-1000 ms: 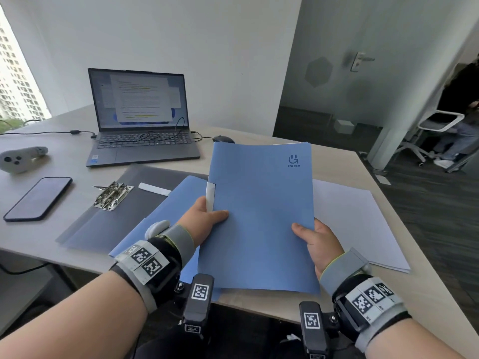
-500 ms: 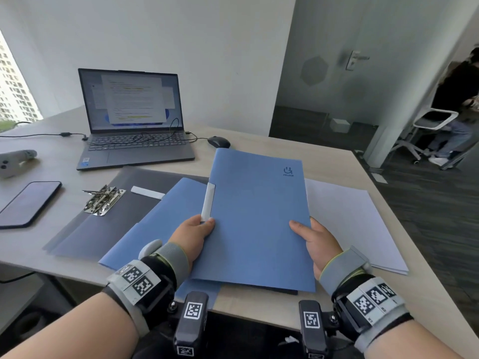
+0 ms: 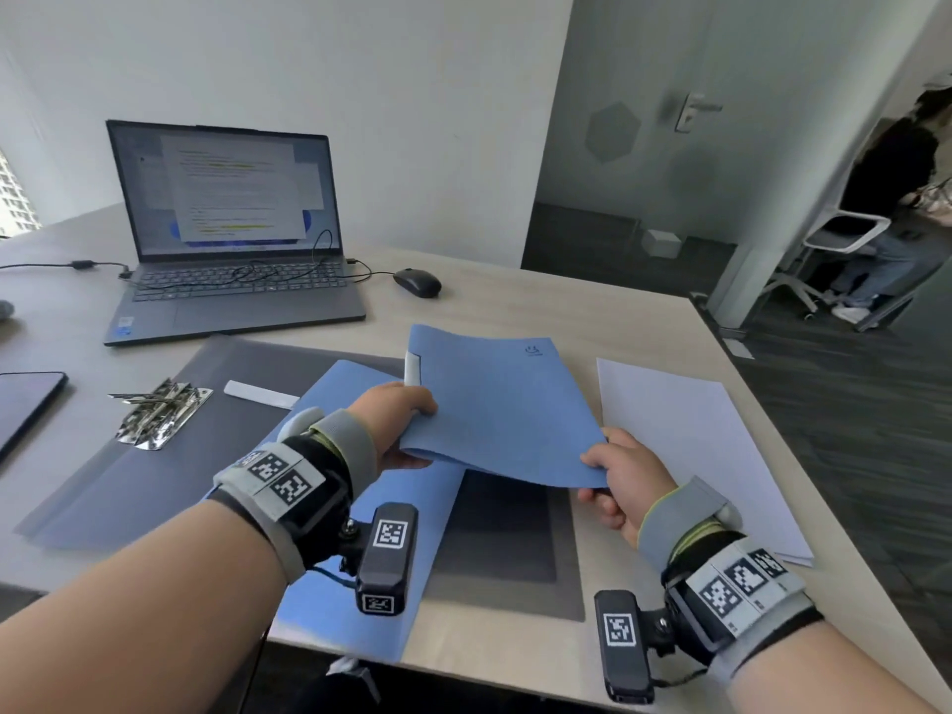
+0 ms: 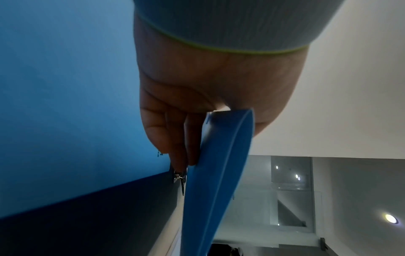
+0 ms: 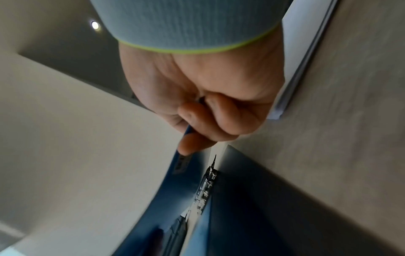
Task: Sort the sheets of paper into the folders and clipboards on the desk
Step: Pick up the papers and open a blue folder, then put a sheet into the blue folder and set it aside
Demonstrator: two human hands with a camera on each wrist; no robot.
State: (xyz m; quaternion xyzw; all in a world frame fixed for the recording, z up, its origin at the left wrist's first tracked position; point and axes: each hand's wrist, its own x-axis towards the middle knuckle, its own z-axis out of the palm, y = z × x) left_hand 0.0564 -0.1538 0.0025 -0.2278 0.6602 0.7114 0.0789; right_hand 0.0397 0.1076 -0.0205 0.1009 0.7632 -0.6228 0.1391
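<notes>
Both hands are pinching the near edge of the blue folder (image 3: 494, 404): left hand (image 3: 394, 420) at its spine corner, right hand (image 3: 618, 479) at the other. A second ago it was tilting upright; now it is lying flatter, hovering over a dark clipboard (image 3: 507, 538). Right of the grip, the sheets (image 3: 685, 440) are waiting, unsorted. Beyond, a laptop (image 3: 232, 249) is running.

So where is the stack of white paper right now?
In the head view the stack of white paper lies on the desk at the right, just beyond the right hand, beside the held blue folder.
</notes>
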